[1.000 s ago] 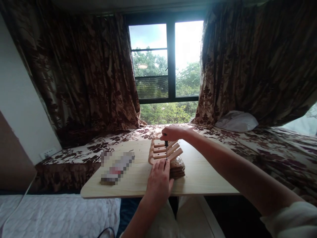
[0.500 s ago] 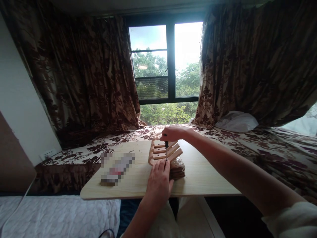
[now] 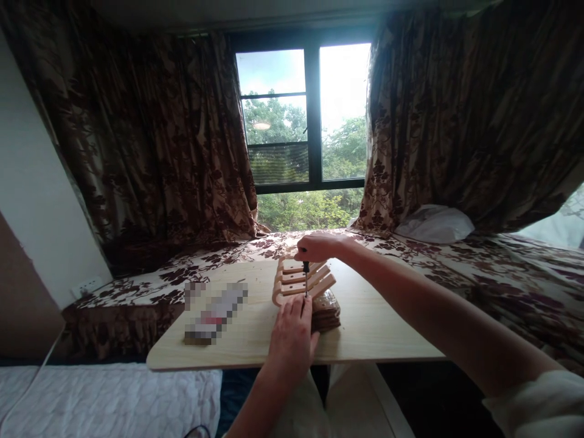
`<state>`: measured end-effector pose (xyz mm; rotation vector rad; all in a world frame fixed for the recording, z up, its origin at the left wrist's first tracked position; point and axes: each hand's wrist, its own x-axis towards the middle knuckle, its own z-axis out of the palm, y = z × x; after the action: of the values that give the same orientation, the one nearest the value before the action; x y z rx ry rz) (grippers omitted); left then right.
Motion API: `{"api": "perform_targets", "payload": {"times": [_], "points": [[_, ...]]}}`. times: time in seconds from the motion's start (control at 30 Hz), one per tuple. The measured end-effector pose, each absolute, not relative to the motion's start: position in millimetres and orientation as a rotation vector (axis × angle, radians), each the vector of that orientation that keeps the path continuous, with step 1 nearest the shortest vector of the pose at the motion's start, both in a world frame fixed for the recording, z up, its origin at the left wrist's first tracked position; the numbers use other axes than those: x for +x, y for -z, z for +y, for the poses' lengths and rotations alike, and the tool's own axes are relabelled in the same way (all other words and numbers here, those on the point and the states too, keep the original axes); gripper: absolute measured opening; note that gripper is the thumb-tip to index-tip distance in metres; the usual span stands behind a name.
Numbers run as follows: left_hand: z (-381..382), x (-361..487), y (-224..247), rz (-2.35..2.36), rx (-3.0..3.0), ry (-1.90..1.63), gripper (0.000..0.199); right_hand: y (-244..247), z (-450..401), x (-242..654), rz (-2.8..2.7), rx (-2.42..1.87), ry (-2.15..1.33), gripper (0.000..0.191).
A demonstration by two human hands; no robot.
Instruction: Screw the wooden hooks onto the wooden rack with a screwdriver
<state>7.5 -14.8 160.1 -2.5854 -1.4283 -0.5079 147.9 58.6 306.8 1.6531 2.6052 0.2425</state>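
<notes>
My right hand [image 3: 318, 247] is wrapped round the dark handle of a screwdriver [image 3: 306, 266], which stands nearly upright. The shaft points down to the near part of a pale wooden rack [image 3: 288, 277] with several curved slats and dark holes. Low at the near end of this rack, my left hand [image 3: 291, 325] grips it with fingers beside the screwdriver's tip. The tip itself is hidden by those fingers. Under the rack's right side lies a stack of flat brown pieces [image 3: 327, 313] in what looks like clear wrapping.
Everything rests on a light wooden table [image 3: 383, 334]. A blurred-out flat item [image 3: 216, 313] lies on its left part. Behind are a flower-patterned cloth surface [image 3: 159, 280], a white plastic bag [image 3: 435, 223] and curtains [image 3: 182, 140] round a window [image 3: 314, 115].
The view has shifted very slightly. Both hands, the screwdriver and the rack keep practically the same places; any turn of the screwdriver is too small to make out.
</notes>
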Motion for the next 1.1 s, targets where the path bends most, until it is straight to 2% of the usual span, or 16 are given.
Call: {"api": "perform_targets", "payload": {"times": [0.9,1.1], "points": [[-13,7,-156,-1.397,-2.571,0.559,0.059,-308,54,138,2.523,1.709,-0.26,0.029],[-14,8,-155,-1.392,-2.569,0.566,0.059,-313,48,144,2.579,1.616,-0.216,0.026]]}}
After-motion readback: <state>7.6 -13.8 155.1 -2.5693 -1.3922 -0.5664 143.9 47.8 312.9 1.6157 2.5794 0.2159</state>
